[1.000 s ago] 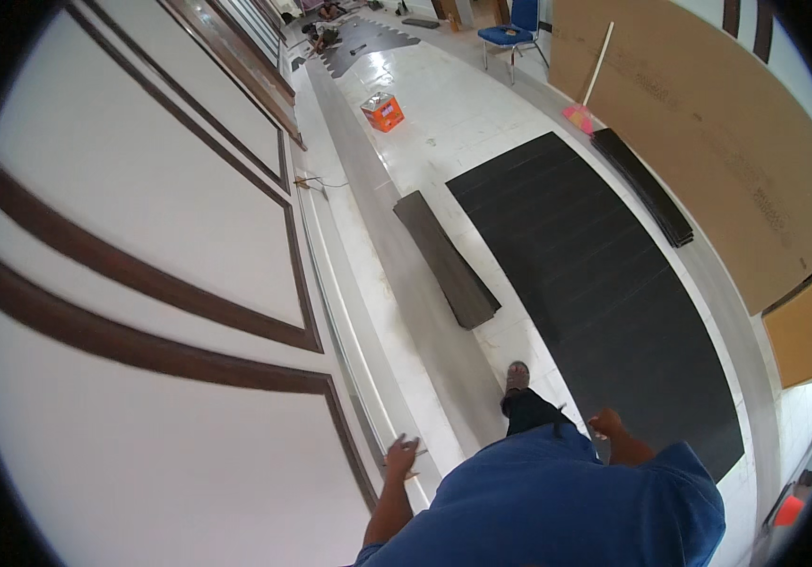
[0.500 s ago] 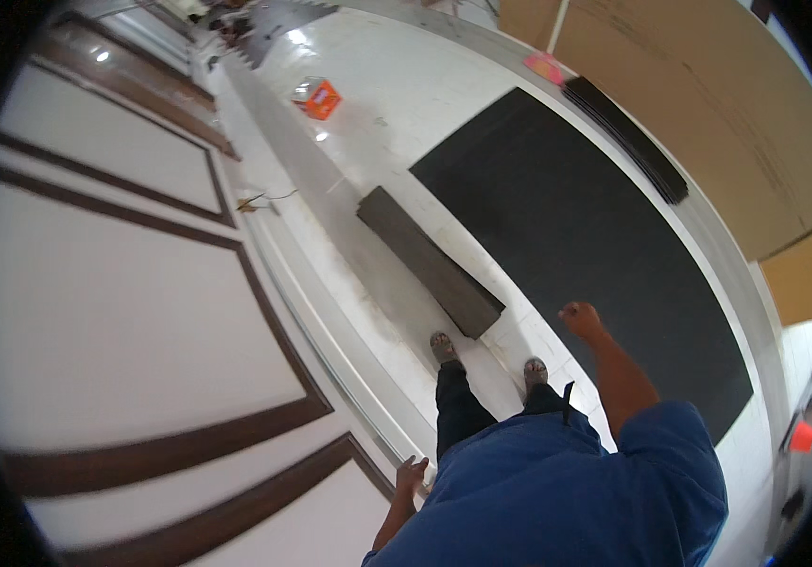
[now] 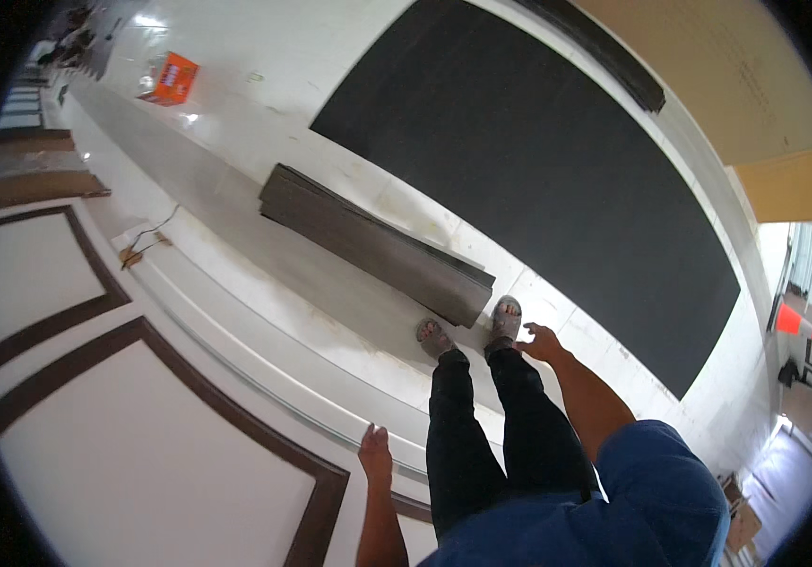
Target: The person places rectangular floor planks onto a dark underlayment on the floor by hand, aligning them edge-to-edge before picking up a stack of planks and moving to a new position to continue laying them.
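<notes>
I stand at the end of a stack of long grey-brown planks (image 3: 378, 248) lying on the pale floor. My right hand (image 3: 545, 344) hangs beside my sandalled foot, fingers loosely spread and holding nothing. Beyond it lies a large black sheet (image 3: 529, 180), flat on the floor and apart from the hand. My left hand (image 3: 376, 454) hangs close to the white wall panelling with dark brown trim, its fingers slightly apart and nothing seen in them.
Dark strips (image 3: 604, 52) lie along the far side, next to large cardboard sheets (image 3: 718, 66). An orange box (image 3: 175, 79) sits at the upper left. Loose wires (image 3: 149, 244) stick out by the wall base. An orange-and-white cone (image 3: 798, 323) stands at the right.
My view has turned, and I am nearer the plank stack. My right hand has dropped from over the black sheet to beside my foot, its fingers loosened. The left arm reaches further forward.
</notes>
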Motion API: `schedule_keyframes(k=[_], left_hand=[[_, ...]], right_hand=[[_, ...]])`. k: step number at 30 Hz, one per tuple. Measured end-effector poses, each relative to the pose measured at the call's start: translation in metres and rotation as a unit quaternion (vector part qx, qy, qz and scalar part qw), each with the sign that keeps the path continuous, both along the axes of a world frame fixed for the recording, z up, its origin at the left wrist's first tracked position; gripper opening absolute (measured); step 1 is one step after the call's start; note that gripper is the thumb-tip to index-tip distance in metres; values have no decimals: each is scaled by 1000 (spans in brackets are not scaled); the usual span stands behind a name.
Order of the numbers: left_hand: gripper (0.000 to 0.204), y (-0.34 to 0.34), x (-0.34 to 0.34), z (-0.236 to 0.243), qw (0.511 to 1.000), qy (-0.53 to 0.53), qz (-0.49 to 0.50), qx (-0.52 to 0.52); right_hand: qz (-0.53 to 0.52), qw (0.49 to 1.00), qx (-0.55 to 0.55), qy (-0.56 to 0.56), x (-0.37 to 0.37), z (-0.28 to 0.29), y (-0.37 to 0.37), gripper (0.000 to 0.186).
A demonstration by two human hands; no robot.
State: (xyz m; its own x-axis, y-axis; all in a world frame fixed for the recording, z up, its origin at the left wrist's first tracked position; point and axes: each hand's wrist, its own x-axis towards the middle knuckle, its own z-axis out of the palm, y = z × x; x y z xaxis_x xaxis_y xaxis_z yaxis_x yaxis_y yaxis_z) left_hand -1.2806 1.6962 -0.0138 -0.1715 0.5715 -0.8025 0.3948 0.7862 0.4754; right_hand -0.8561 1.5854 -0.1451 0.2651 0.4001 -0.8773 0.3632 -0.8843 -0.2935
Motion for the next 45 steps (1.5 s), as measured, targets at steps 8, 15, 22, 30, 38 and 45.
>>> schedule_keyframes(k=[8, 15, 22, 30, 38, 45], left_hand=[[47, -73, -20, -50, 961, 95, -138, -219], [56, -84, -24, -107, 960, 78, 42, -267], [58, -61, 20, -144, 967, 1, 24, -253], [66, -33, 68, -164, 964, -42, 32, -259], [74, -7, 92, -227, 969, -83, -2, -234], [101, 91, 133, -301, 940, -183, 216, -191]], right_hand=[[-39, 996, 28, -78, 1, -201, 71, 104], [-153, 985, 67, -37, -5, -294, 74, 109], [-386, 921, 59, 14, -17, -309, 56, 93], [-358, 928, -1, 98, -38, -339, 31, 66], [-528, 792, 183, 246, -55, -248, 23, 54], [-443, 876, 73, 176, -46, -104, -25, 51]])
